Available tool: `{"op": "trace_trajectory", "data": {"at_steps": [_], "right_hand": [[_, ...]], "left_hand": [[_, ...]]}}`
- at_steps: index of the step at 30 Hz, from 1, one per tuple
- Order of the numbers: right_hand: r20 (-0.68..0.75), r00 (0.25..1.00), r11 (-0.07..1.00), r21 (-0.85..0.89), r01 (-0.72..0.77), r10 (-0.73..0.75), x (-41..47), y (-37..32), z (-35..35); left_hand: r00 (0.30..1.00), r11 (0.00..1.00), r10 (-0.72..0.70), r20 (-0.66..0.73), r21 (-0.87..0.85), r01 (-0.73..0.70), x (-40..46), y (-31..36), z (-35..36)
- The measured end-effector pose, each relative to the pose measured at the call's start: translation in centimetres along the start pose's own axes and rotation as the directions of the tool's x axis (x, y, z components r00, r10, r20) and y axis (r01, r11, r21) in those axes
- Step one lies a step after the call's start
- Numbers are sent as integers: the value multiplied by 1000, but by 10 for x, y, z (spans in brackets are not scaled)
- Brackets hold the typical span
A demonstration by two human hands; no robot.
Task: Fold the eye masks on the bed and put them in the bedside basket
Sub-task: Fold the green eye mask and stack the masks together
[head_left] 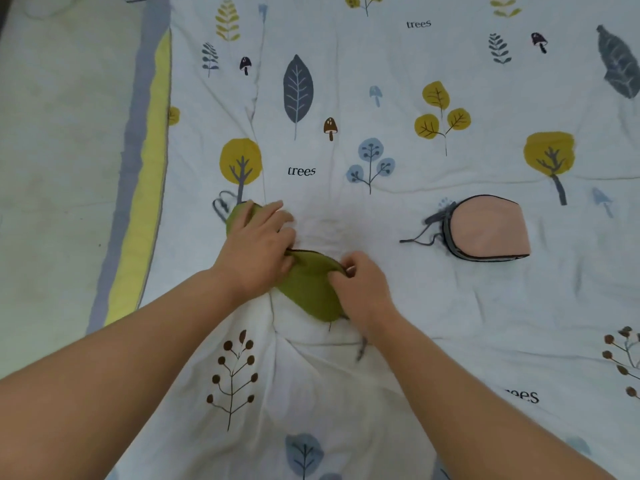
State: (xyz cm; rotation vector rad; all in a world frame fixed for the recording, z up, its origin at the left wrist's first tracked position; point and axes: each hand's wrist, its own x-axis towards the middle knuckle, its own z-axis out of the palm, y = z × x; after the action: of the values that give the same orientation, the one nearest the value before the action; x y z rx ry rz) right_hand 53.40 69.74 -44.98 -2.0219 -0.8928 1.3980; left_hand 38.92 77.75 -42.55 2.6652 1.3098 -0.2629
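Observation:
A green eye mask (308,289) lies unfolded and slanted on the white bed cover (381,209), its grey strap showing past its upper left end. My left hand (256,251) presses flat on the mask's left half. My right hand (360,289) pinches the mask's right edge between its fingertips. A pink eye mask (485,230), folded in half with a dark trim and loose grey strap, rests on the cover to the right, apart from both hands. No basket is in view.
The cover is printed with trees, leaves and mushrooms and is wrinkled around the hands. Its left edge has a yellow and grey border (145,188). Beyond it lies a pale sheet (59,168).

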Motion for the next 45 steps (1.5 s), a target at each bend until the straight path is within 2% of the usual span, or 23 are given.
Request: {"op": "trace_trajectory", "data": {"at_steps": [3,6,9,12,15,17,20,22,24,26,27,29,31,33,34,35,37,39,40,42,44,45], "right_hand": [[-155,988,998,59,-5,14,4,1,-33],[-311,950,999,-44,-28,13,7,9,-66],[-384,922,982,-151,-113,48,4,18,-79],[-313,943,944,-260,-201,115,-3,27,-72],[-391,920,943,-301,-146,18,-11,24,-62],[-435,897,951,-302,-66,-75,-16,15,-57],[-347,924,973,-214,88,-160,-29,1,-42],[-236,949,977,-101,189,-208,-38,-7,-30],[-102,972,977,18,214,-211,-42,-10,-18],[35,978,978,63,201,-204,-42,-8,-8],[97,972,975,83,205,-212,-42,-7,-5],[176,952,959,181,219,-251,-43,-6,-5],[119,957,948,213,236,-265,-42,-4,-7],[-114,971,976,39,214,-209,-37,-2,-13],[-221,961,986,-30,161,-164,-33,1,-17],[-269,958,995,-41,89,-97,-30,3,-21],[-163,982,995,49,-92,99,-23,5,-28],[-41,986,975,164,-151,160,-19,7,-29],[-59,990,980,159,-118,129,-18,9,-30],[-161,985,996,69,-57,67,-14,14,-34],[-209,975,997,-26,-76,69,-12,20,-40],[-220,972,991,-87,-98,76,-10,23,-43]], "left_hand": [[987,960,-106,123,-244,133,6,11,-5],[964,884,-173,201,-401,241,11,18,-4],[896,778,-243,372,-477,409,10,16,5],[831,706,-264,489,-489,512,4,14,15],[821,715,-279,499,-463,524,3,17,18],[829,675,-285,482,-512,530,5,20,16],[794,446,-335,507,-657,608,6,25,10],[767,363,-376,520,-679,638,5,29,6],[745,286,-378,549,-696,658,4,33,1],[714,167,-354,605,-710,684,3,34,-2],[707,139,-339,621,-710,691,1,34,-3],[732,172,-305,609,-720,672,-3,34,-1],[758,232,-291,584,-725,648,-8,33,5],[752,234,-314,579,-721,653,-10,33,8],[758,221,-315,571,-733,644,-10,33,9],[771,195,-292,566,-754,627,-10,34,8],[802,73,-190,567,-806,587,-9,38,7],[804,-45,-84,589,-808,588,-8,42,6],[787,-37,-55,615,-788,614,-7,44,5],[745,123,-61,665,-735,667,-5,45,4],[746,328,-210,633,-673,663,-1,45,5],[761,428,-325,562,-630,648,1,44,6]]}}
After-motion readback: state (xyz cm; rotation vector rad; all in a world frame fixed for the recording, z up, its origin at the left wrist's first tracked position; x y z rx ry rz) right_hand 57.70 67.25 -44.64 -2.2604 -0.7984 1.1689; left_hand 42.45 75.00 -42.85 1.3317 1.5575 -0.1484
